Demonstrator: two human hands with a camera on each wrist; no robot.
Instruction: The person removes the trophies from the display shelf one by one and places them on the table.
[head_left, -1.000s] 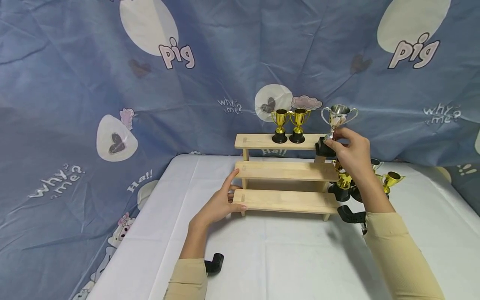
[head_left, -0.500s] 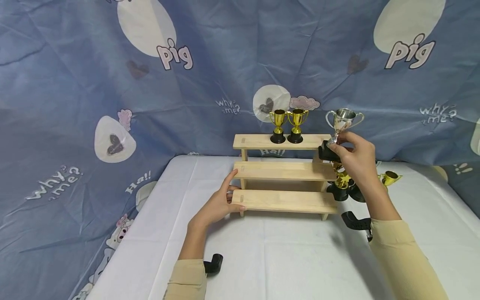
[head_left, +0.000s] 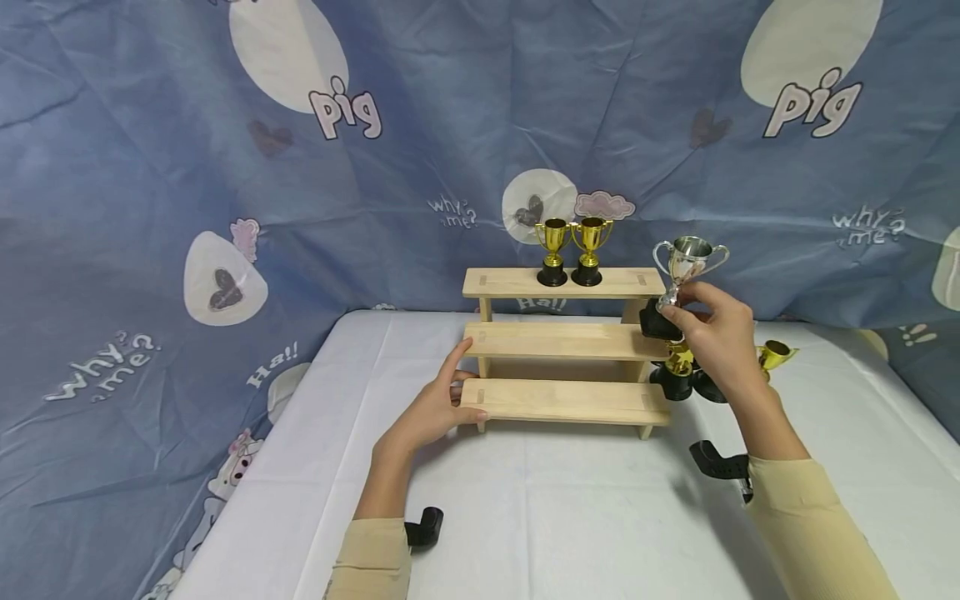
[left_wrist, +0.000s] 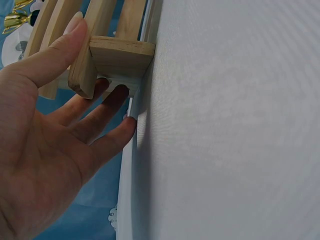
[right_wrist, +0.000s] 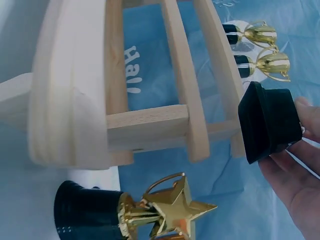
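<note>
A three-step wooden display stand (head_left: 566, 400) is on the white cloth. At its left end, my left hand (head_left: 423, 410) holds the lowest board, thumb on its front and fingers behind; the index finger reaches up to the middle board. My right hand (head_left: 716, 337) pinches a silver trophy cup (head_left: 687, 260) by its stem, upright, in the air by the stand's right end. Its black base (right_wrist: 274, 120) faces the right wrist camera. Two small gold trophies (head_left: 552, 246) stand side by side on the top board.
Right of the stand are a gold star trophy (right_wrist: 182, 205) on a black base and another gold cup (head_left: 775, 354), partly hidden behind my right hand and forearm. A blue printed curtain (head_left: 420, 125) hangs behind the table.
My right hand has moved right and lowered the silver trophy cup from top-board height toward the middle board's right end. The left hand keeps its place on the stand.
</note>
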